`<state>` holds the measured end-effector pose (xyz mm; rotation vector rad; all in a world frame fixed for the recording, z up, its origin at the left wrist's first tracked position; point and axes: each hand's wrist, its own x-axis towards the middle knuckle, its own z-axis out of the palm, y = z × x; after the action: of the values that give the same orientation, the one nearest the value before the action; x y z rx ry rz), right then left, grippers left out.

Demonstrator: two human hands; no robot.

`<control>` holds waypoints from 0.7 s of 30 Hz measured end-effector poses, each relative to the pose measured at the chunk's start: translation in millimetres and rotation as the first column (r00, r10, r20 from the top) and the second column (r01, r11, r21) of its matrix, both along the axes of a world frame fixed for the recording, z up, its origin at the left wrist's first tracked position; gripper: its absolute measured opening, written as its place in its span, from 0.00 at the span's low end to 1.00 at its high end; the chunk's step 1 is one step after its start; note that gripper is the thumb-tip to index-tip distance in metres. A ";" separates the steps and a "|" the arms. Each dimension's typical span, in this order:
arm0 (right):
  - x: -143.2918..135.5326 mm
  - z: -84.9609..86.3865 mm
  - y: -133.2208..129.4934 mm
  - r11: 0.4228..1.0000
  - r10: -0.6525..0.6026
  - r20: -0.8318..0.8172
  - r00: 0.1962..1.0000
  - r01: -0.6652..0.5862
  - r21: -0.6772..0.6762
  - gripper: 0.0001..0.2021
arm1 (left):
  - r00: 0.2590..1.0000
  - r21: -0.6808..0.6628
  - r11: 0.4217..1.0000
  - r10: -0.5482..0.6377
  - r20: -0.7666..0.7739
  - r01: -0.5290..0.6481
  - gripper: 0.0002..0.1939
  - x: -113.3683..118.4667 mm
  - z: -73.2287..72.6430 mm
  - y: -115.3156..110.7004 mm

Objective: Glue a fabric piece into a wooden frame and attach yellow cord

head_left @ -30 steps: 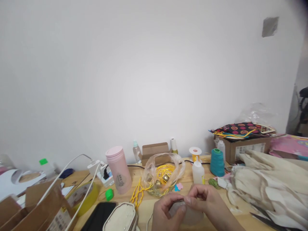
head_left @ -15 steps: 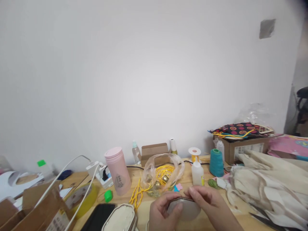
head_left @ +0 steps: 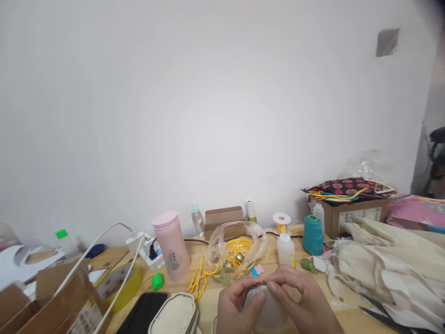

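Observation:
At the near edge of the table, both hands pinch a pale grey, rounded flat piece with a dark rim [head_left: 273, 311]; its exact kind is not clear. My left hand [head_left: 234, 306] grips its left side, thumb on the face and fingers curled behind. My right hand [head_left: 302, 299] pinches the top of the rim between thumb and fingers, close to the left fingertips. Left of my hands lies a stack of cream pieces with scalloped edges [head_left: 174, 315]. Beyond the hands, a clear plastic bag [head_left: 257, 241] holds yellow cord [head_left: 236, 248] and several brass-coloured bells [head_left: 239, 258].
A white squeeze bottle [head_left: 285, 250] and a teal thread cone [head_left: 313, 235] stand behind my right hand. Cream cloth [head_left: 382, 264] and black scissors [head_left: 385, 320] lie at right. To the left are a phone [head_left: 142, 313], a pink tumbler [head_left: 171, 248], yellow tape [head_left: 127, 287] and a cardboard box [head_left: 59, 301].
My right hand has shifted a little left along the rim, its thumb now on the front of the piece. The left hand keeps its grip.

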<state>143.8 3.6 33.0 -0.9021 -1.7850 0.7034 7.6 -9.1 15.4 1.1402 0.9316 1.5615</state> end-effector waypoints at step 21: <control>-2.1 -20.0 20.0 0.656 -0.008 -0.626 0.779 -0.469 -0.591 0.15 | 0.994 0.160 0.985 -0.047 -0.098 0.063 0.05 3.3 -3.9 0.9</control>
<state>141.7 23.5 13.0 -0.7974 -1.0295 1.7612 10.9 -8.1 11.5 1.3536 0.8380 1.5724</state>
